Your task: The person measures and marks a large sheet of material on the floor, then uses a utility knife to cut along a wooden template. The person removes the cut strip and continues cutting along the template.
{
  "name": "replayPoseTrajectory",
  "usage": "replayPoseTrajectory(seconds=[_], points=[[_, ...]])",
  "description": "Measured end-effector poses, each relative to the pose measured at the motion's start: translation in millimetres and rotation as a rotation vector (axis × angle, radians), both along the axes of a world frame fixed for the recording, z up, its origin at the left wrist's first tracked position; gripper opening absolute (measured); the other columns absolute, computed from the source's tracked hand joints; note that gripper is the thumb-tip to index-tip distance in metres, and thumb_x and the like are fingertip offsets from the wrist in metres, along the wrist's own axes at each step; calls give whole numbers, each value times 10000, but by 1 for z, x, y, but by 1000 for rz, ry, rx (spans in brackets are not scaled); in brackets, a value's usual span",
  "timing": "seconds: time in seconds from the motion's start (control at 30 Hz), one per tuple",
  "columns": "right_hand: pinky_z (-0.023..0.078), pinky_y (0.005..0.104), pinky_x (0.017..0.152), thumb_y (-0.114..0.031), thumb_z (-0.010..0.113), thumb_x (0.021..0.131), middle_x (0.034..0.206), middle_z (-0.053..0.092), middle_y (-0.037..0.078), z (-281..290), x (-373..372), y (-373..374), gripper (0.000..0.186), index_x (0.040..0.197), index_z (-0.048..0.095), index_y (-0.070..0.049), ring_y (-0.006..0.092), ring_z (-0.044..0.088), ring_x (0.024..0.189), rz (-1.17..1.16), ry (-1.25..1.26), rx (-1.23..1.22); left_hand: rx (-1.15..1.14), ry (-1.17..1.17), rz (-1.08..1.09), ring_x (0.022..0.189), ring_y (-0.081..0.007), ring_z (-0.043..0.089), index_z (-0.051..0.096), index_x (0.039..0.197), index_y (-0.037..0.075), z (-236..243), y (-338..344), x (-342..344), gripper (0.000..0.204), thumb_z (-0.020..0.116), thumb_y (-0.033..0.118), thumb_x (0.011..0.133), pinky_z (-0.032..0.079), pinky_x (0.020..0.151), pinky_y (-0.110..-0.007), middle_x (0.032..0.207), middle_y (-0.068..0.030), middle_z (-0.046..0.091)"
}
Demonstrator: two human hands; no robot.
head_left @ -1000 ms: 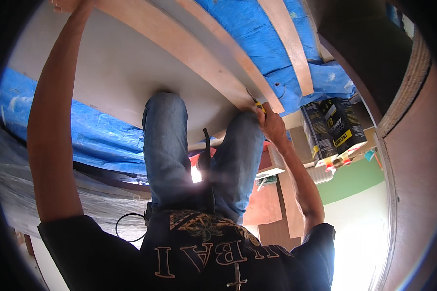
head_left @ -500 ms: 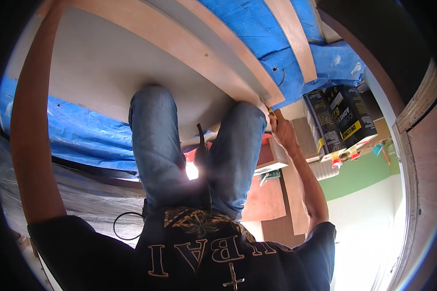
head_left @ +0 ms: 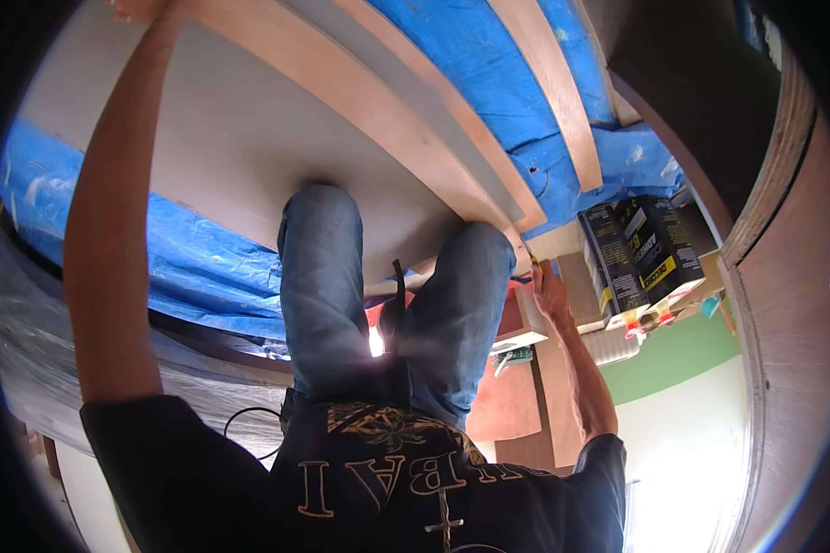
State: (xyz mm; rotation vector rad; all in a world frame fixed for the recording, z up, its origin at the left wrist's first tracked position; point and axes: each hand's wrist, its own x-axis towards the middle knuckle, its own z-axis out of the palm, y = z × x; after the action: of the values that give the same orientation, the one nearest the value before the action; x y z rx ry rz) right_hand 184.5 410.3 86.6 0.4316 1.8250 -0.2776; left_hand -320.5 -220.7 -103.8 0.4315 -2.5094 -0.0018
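A long pale wood strip (head_left: 341,85) lies across a grey board (head_left: 217,138). At its far-left end, my left hand (head_left: 148,8) is on or beside the strip, mostly cut off by the picture's rim, so its fingers do not show clearly. Near the other end, just past my right knee, is my right hand (head_left: 551,293). Its fingers are closed round a small yellow-and-black tool (head_left: 535,263), whose tip points toward the strip's end. The tool's exact kind is too small to make out. My knees rest on or against the board.
A second wood strip (head_left: 461,115) lies beyond the first, and a third (head_left: 563,92) lies on blue sheeting (head_left: 461,55). Black-and-yellow boxes (head_left: 657,249) with red-tipped spouts stand at the right. Clear plastic-wrapped material (head_left: 83,336) is at the left. A curved wooden edge (head_left: 756,221) rises far right.
The whole view has shifted, so the board and my arms sit lower in it. My right hand has drawn slightly back from the strip's end, still gripping the tool.
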Motion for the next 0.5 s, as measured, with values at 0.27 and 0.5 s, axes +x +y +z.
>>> replayPoseTrajectory(seconds=[0.27,0.5], points=[[450,616,635,-376,404,1058,852,653,311,-2,-140,-116,340,1221,509,-97,537,619,803,-180,332,-162,236,-12,99,1271,-457,473,529,1301,-31,24,30,8,371,419,150,996,356,1088,-510,1388,-276,499],[459,551,695,-397,420,1066,929,626,291,-65,-344,-310,383,1125,537,-37,541,574,911,-182,614,-510,284,-13,96,1301,-456,452,527,1310,-8,31,35,7,367,455,125,976,291,1111,-583,1415,-277,475]])
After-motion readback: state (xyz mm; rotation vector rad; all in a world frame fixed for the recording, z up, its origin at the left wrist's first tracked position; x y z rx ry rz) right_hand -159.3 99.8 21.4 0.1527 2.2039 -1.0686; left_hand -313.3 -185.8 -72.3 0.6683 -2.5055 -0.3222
